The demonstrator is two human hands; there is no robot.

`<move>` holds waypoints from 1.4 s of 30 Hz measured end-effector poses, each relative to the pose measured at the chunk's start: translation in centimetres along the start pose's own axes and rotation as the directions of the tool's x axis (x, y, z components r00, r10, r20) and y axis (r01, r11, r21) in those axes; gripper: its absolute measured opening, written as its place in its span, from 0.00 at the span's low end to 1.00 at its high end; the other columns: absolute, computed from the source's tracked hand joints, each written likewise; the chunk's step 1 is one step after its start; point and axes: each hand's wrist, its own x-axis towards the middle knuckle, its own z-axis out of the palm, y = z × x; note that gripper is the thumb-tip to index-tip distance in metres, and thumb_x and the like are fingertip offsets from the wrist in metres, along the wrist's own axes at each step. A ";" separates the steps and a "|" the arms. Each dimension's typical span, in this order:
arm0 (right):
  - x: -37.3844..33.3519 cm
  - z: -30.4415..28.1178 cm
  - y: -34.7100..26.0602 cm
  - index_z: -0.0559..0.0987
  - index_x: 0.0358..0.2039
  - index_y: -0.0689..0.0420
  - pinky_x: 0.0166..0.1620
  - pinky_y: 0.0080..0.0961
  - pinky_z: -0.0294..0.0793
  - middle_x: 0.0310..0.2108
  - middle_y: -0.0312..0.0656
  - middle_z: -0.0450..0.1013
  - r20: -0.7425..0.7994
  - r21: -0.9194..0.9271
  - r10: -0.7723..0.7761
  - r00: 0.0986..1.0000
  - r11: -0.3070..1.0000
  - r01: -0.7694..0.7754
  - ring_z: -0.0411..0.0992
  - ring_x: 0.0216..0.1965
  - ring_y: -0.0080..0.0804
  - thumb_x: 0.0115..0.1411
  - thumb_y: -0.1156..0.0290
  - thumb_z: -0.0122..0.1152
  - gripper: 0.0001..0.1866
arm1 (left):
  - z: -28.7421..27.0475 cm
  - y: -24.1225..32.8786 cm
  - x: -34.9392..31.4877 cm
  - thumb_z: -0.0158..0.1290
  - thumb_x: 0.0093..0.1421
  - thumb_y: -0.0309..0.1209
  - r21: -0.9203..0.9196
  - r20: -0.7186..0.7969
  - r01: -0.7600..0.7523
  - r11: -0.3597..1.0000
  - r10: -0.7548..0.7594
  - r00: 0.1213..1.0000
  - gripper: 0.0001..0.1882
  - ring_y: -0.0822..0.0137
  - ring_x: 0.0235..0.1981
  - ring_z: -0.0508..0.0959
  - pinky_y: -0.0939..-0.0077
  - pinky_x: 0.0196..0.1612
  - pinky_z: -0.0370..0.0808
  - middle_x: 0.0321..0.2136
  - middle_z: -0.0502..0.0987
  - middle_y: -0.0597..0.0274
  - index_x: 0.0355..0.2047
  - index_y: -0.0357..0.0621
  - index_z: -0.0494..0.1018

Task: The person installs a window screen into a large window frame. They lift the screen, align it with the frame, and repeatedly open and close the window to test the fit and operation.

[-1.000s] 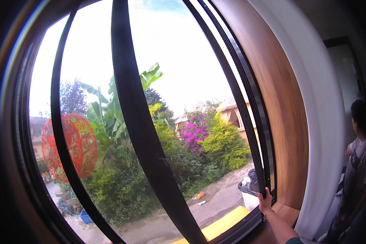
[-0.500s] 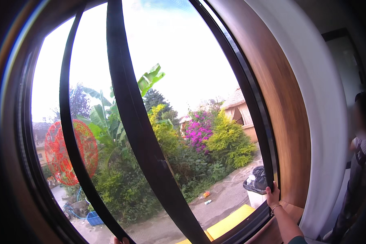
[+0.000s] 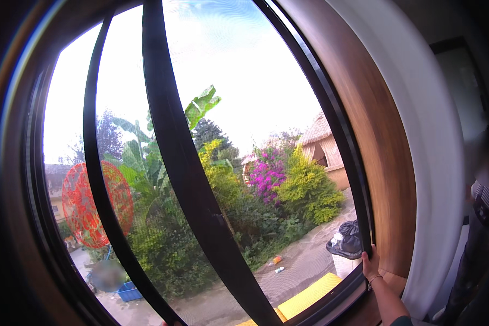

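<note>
A tall black-framed window (image 3: 182,136) fills most of the view, with a wide upright bar in the middle and a thinner upright bar (image 3: 94,157) left of it. At the lower right, my right hand (image 3: 370,264) reaches up, its fingers closed against the dark right-hand edge of the frame; a thin bracelet circles the wrist. Of my left hand (image 3: 171,324) only a sliver of fingers shows at the lower edge, at the foot of the thinner bar; its grip is hidden. A red round cut-out decoration (image 3: 70,204) is on the left part of the window.
Brown wooden trim (image 3: 388,163) and a pale curved wall edge (image 3: 429,136) border the window's right. Behind stands a person (image 3: 483,217) in dark clothes. Outside are bushes, a black-lined bin (image 3: 346,242), a yellow surface (image 3: 309,296) and a blue crate (image 3: 129,292).
The thinner bar has shifted slightly right, my left fingers with it. My right hand has moved a little right along with the frame edge. A blurred grey patch now shows outside near the crate.
</note>
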 end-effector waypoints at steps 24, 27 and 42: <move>4.5 -1.7 2.1 0.69 0.37 0.59 0.34 0.24 0.66 0.26 0.38 0.67 0.086 -0.051 0.095 0.992 0.995 -0.091 0.65 0.29 0.26 0.54 0.48 0.54 0.25 | 3.9 4.4 -0.3 0.51 0.59 0.32 -0.168 0.076 0.116 0.979 -0.104 0.992 0.10 0.81 0.15 0.57 0.83 0.17 0.53 0.13 0.59 0.75 0.23 0.42 0.66; 5.0 -1.0 0.0 0.69 0.37 0.60 0.35 0.24 0.66 0.27 0.39 0.68 0.045 -0.054 -0.015 0.999 0.998 0.017 0.66 0.30 0.27 0.54 0.49 0.54 0.24 | 5.1 5.5 -0.3 0.50 0.59 0.32 -0.189 0.081 0.147 0.971 -0.133 0.988 0.11 0.80 0.15 0.57 0.83 0.17 0.53 0.13 0.59 0.75 0.24 0.41 0.66; 6.3 1.4 3.4 0.67 0.42 0.57 0.38 0.26 0.66 0.29 0.41 0.69 0.176 -0.139 0.196 0.965 0.975 -0.173 0.67 0.32 0.29 0.57 0.47 0.50 0.25 | 4.9 8.2 1.6 0.44 0.63 0.39 0.150 -0.044 0.152 0.977 -0.147 0.988 0.19 0.75 0.31 0.70 0.85 0.35 0.69 0.33 0.73 0.62 0.43 0.34 0.68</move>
